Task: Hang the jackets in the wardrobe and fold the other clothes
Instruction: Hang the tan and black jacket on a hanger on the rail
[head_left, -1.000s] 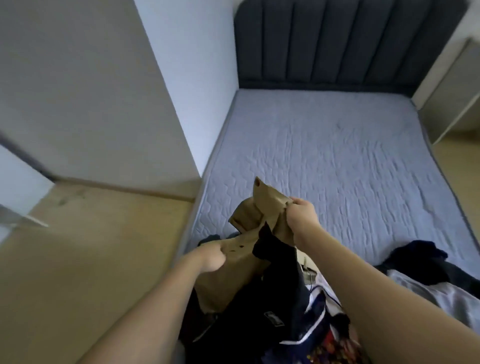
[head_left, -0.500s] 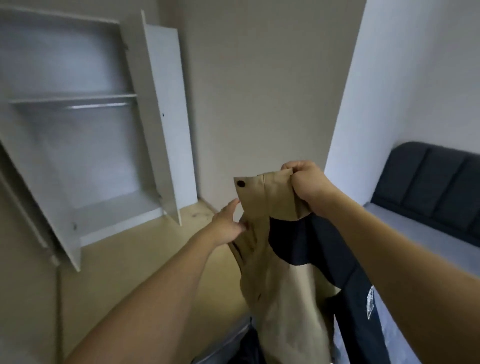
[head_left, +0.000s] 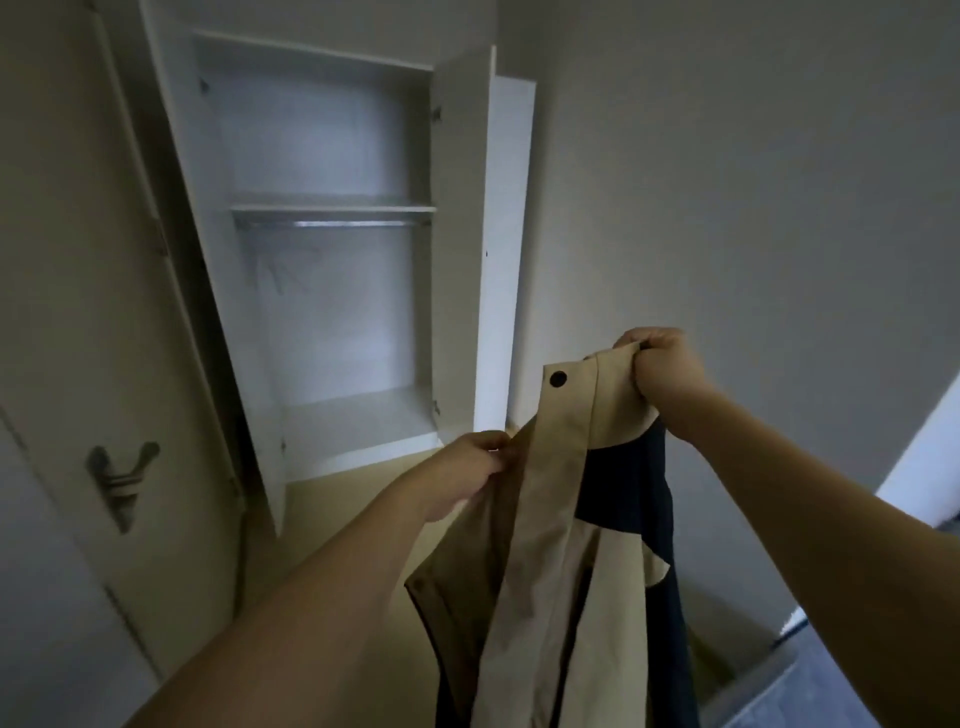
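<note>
right hand (head_left: 662, 366) grips the beige jacket (head_left: 550, 561) collar, left hand (head_left: 467, 470) pinches its front edge, facing the open wardrobe (head_left: 332, 249).

No text, label, brand, number or sign can be read anywhere in this view. The tan and navy jacket (head_left: 566, 545) shows only a plain dark snap button, and the white wardrobe (head_left: 332, 249) carries no markings.
</note>
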